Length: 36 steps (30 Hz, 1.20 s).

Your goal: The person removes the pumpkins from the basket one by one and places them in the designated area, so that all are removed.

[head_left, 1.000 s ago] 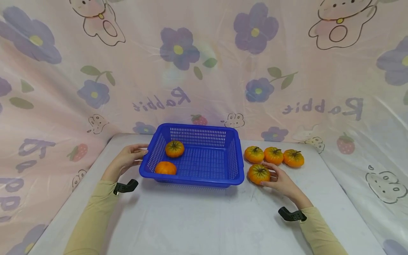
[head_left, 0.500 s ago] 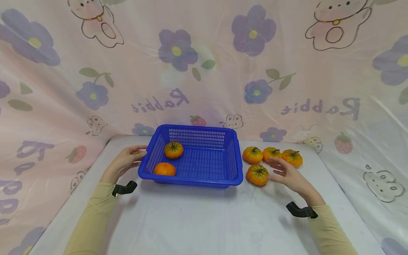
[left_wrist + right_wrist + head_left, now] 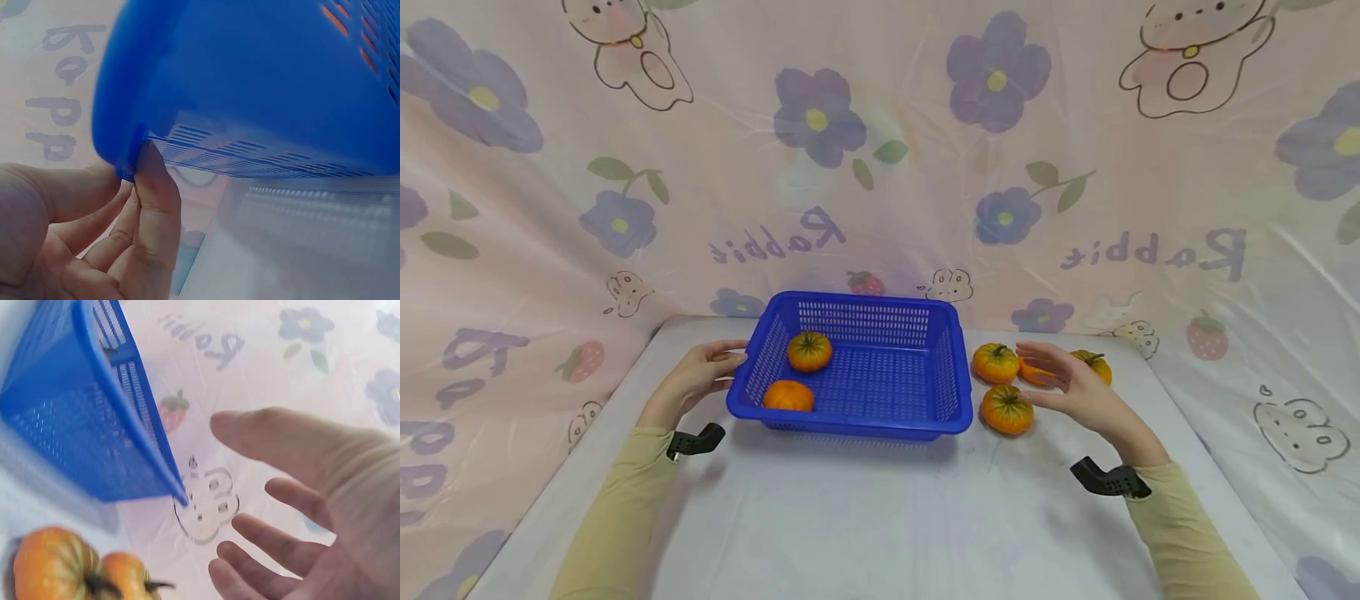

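My left hand (image 3: 696,379) pinches the left rim of a blue plastic basket (image 3: 857,426) between thumb and forefinger, as the left wrist view shows closely. Inside the basket, at its left, lie a small green-topped pumpkin (image 3: 809,352) and a plainer orange pumpkin (image 3: 788,396). My right hand (image 3: 1078,392) hovers with spread fingers and holds nothing. Just left of its thumb sits the front pumpkin (image 3: 1006,411). Behind that are the back-row pumpkins: a left one (image 3: 996,363), a middle one (image 3: 1034,374) partly covered by my fingers, and a right one (image 3: 1097,367) half hidden.
A white cloth covers the table (image 3: 865,517). Behind and at the sides hangs a printed curtain (image 3: 895,192) with flowers and rabbits, close to the basket's back. Each wrist wears a black camera mount (image 3: 1108,479).
My right hand has let go of the front pumpkin, drawn off to the right, then risen over the back row. The front pumpkin stays on the table; the left hand keeps its grip on the basket.
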Motion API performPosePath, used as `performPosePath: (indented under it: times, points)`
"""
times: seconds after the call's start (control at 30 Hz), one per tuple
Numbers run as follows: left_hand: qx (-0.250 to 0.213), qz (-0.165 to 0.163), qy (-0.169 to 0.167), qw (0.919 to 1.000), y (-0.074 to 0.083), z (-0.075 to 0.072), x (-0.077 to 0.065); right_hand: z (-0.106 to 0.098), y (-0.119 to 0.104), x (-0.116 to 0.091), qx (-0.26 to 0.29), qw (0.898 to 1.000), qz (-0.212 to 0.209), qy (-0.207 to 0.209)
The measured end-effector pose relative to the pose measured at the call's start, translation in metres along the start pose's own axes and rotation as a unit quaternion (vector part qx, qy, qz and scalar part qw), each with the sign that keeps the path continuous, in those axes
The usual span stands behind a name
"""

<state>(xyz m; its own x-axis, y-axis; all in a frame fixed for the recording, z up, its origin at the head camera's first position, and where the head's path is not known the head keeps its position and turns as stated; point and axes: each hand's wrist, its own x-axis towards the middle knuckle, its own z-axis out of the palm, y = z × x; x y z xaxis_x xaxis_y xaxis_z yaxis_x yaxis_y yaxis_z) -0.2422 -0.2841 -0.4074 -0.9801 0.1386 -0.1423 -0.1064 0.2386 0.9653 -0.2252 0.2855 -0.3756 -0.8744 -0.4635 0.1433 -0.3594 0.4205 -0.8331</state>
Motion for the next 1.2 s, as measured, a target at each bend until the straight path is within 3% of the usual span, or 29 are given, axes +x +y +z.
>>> performPosePath:
  times: [0.27,0.5,0.83,1.07,1.2]
  points:
    - [-0.005,-0.006,0.004,1.0000,0.000,0.003,0.003,0.018,-0.014,0.024,0.029,0.999,-0.013,-0.017]
    - [-0.006,-0.007,0.002,1.0000,-0.002,0.004,0.004,0.036,-0.026,0.051,0.025,0.998,-0.050,-0.034]
    - [-0.003,-0.008,0.008,0.9999,-0.002,0.003,0.003,0.064,-0.045,0.086,0.029,0.994,-0.061,-0.082]
    - [-0.004,-0.014,0.013,0.9998,-0.001,0.001,0.002,0.087,-0.052,0.110,0.040,0.986,-0.102,-0.123]
    - [-0.003,-0.014,0.011,0.9998,-0.001,0.001,0.001,0.101,-0.058,0.118,0.046,0.982,-0.103,-0.149]
